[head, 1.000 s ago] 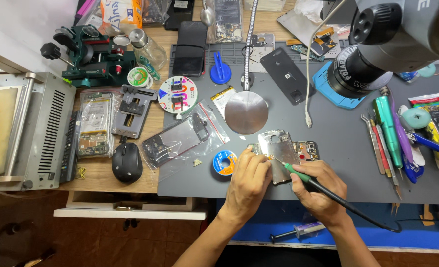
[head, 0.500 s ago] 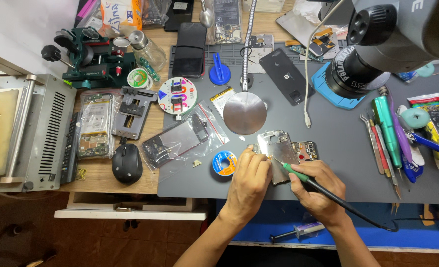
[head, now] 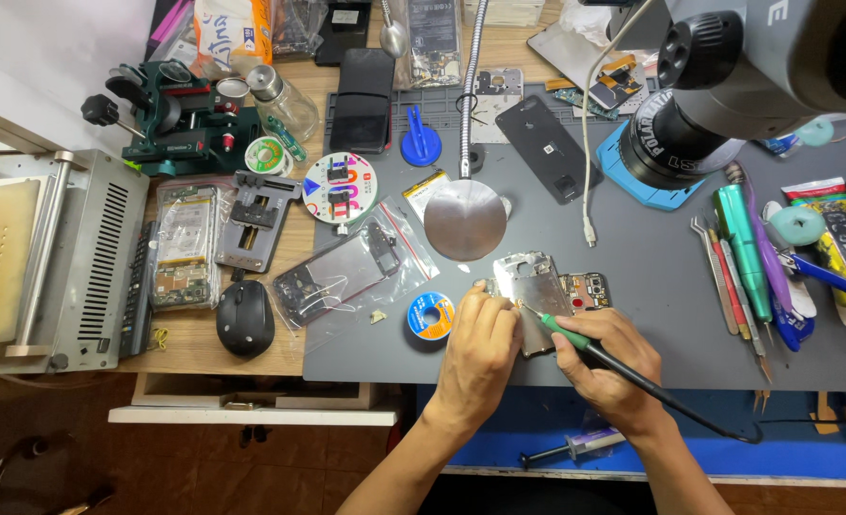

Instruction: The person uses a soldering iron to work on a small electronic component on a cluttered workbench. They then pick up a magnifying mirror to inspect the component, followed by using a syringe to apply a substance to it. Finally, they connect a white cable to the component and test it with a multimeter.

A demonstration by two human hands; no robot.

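My left hand point(head: 480, 348) pins the opened silver phone chassis point(head: 537, 296) on the grey mat point(head: 652, 286), fingers closed on its near edge. My right hand point(head: 609, 367) pinches a green-handled soldering iron point(head: 575, 336), tip just beyond my left fingertips; the light, stiff board seems fragile, best held by its edges.

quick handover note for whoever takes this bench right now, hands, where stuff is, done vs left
Left hand: fingers pressed on the near-left edge of the opened phone, steadying it on the grey mat.
Right hand: holds the green-gripped soldering iron like a pen, tip at the phone's metal plate near the left fingertips; its black cable runs off to the right.
Nearby: solder spool left of the hands, round lamp head above the phone, tweezers to the right.
Done: phone lies open with the board exposed.
Left: tip work at the plate looks in progress; the phone is not reassembled.
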